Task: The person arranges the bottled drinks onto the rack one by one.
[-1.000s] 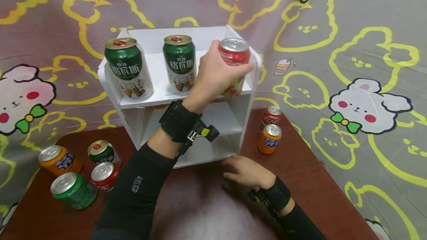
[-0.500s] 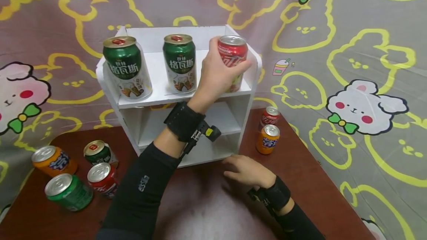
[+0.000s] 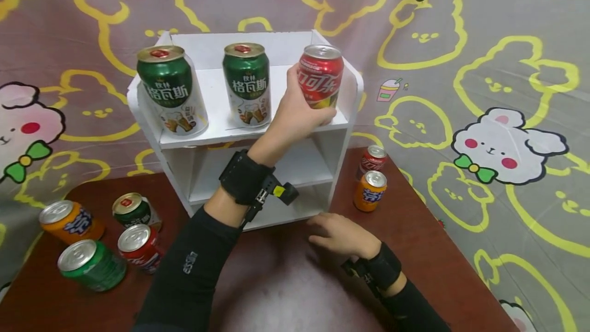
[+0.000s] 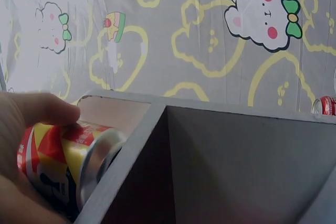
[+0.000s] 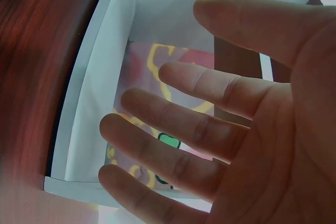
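Note:
In the head view, my left hand [image 3: 299, 104] holds a red cola can [image 3: 321, 73] on the right of the white rack's top shelf, with the thumb low across its front and fingers on its left side. In the left wrist view, the thumb lies along the red and yellow lower part of that can [image 4: 58, 161], its base close to the shelf's front edge. Two green and white kvass cans [image 3: 168, 91] [image 3: 247, 86] stand upright to its left. My right hand [image 3: 343, 234], fingers loosely extended and holding nothing, hovers by the rack's lower right front.
The white rack [image 3: 216, 140] stands on a dark red table [image 3: 276, 291]. At the left are an orange soda can [image 3: 71, 222], a green can [image 3: 92, 265], a kvass can [image 3: 135, 211] and a red can [image 3: 140, 247]. At the right stand an orange can [image 3: 370, 191] and a cola can [image 3: 372, 160].
The cola can has turned so its white lettering faces front. My left hand has moved lower on it, uncovering more of the label. The right hand stays in place.

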The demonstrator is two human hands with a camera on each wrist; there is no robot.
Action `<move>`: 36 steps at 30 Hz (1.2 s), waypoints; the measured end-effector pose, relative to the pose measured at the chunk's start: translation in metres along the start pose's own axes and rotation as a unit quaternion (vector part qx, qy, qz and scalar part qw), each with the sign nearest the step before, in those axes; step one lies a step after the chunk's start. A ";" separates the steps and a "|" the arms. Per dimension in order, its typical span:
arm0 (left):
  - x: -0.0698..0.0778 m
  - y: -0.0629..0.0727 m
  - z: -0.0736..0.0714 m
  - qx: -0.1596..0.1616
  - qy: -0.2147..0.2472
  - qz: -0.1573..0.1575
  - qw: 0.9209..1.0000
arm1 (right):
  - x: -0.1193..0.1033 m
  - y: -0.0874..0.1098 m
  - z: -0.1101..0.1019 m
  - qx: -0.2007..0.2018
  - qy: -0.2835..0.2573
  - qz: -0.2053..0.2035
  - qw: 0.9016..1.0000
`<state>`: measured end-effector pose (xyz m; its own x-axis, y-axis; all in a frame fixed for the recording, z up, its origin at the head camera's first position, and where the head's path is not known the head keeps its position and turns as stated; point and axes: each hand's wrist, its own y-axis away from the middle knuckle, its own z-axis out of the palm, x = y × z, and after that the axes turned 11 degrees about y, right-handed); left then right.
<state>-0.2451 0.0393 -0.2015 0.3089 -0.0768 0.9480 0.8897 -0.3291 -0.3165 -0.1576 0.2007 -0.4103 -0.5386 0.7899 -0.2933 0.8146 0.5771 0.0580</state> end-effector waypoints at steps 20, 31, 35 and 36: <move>0.003 -0.003 0.001 0.008 -0.069 0.007 0.998 | -0.002 -0.001 -0.004 -0.001 0.001 0.009 1.000; -0.001 -0.006 0.005 0.043 -0.101 0.020 0.994 | -0.002 -0.001 -0.002 0.009 0.017 0.013 1.000; -0.003 -0.005 0.007 0.054 -0.105 0.018 0.993 | -0.002 -0.001 0.000 0.004 0.009 0.014 1.000; -0.003 -0.004 0.007 0.056 -0.106 0.016 0.993 | -0.002 0.000 0.000 0.001 0.005 0.013 1.000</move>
<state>-0.2470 0.0472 -0.2032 0.3916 0.1177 0.9126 0.9060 -0.2225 -0.3601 -0.1568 0.1990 -0.4101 -0.5195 0.8066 -0.2819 0.8290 0.5558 0.0627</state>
